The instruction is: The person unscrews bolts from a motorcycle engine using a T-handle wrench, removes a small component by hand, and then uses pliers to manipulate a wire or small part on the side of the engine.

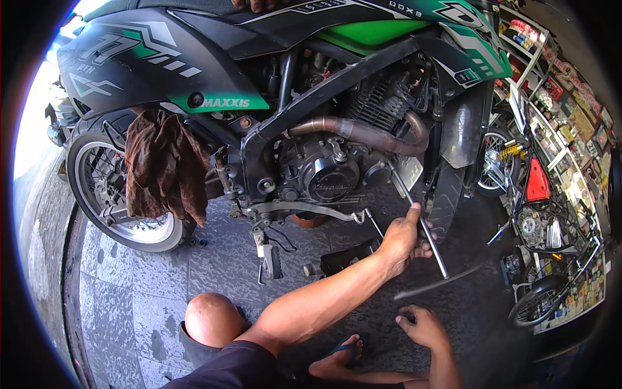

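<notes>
Left hand (403, 238): fingers closed round the shaft of a T-wrench (438, 259), thumb along its upper side. Shaft runs up past the thumb to the engine (334, 178), upper end by a small round cover (377, 173); cannot tell what it is seated on. Crossbar, below the left fingers, blurred.

Right hand (426, 327): below the crossbar, apart from it. Fingers loosely bent, narrow gap to the thumb, nothing seen in the grip.

Bike (262, 146), green and black, stands above and left of the left fingers. Copper-brown exhaust (356, 133) bends across the engine above them; silver pedal (304, 207) to their left. Farther left, a brown rag (165, 168) hangs before the rear wheel. Another person's fingers (258, 4) at the top edge, far above.

Floor (162, 272): grey tiles, dark patches. Black tray (346, 257) just left of the left wrist. Person's bare knee farther left, lower down; a sandalled foot (343, 355) left of the right fingers.

Right of both hands: second bike (538, 181), red part on its frame, then crowded shelves along the wall.
</notes>
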The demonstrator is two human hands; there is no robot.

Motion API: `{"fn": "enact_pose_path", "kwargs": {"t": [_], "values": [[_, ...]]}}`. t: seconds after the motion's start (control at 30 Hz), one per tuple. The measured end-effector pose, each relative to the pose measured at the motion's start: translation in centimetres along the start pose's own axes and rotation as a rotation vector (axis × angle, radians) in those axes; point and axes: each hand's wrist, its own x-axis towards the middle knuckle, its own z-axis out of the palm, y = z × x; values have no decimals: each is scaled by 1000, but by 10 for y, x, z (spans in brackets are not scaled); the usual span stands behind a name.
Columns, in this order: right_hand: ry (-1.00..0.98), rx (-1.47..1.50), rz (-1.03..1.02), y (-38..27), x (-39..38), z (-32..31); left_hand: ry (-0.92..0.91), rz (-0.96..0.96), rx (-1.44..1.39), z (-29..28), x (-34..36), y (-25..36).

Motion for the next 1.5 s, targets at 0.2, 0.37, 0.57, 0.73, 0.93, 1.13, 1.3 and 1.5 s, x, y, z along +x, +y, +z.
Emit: {"fn": "enact_pose_path", "kwargs": {"t": [0.2,0.37,0.57,0.73,0.93,1.13,1.3,1.5], "values": [[7,19,-44,4,1,1,-18,142,194,-4,3,-16],[-1,66,7,6,2,-1,13,243,170,1,-10,-13],[146,375,-233,-1,-3,-15,70,256,152,-5,-5,3],[320,720,-588,-43,3,-26,105,273,150,-1,-6,7],[-42,1556,-475,-92,18,-22,520,966,730,1,-29,13],[110,2026,-276,-116,3,-40,-349,467,1528,82,-110,40],[-221,2005,-605,-90,27,-13,-431,323,1339,91,-69,34],[79,1264,-434,-72,31,-29,-256,436,975,84,-58,30]]}}
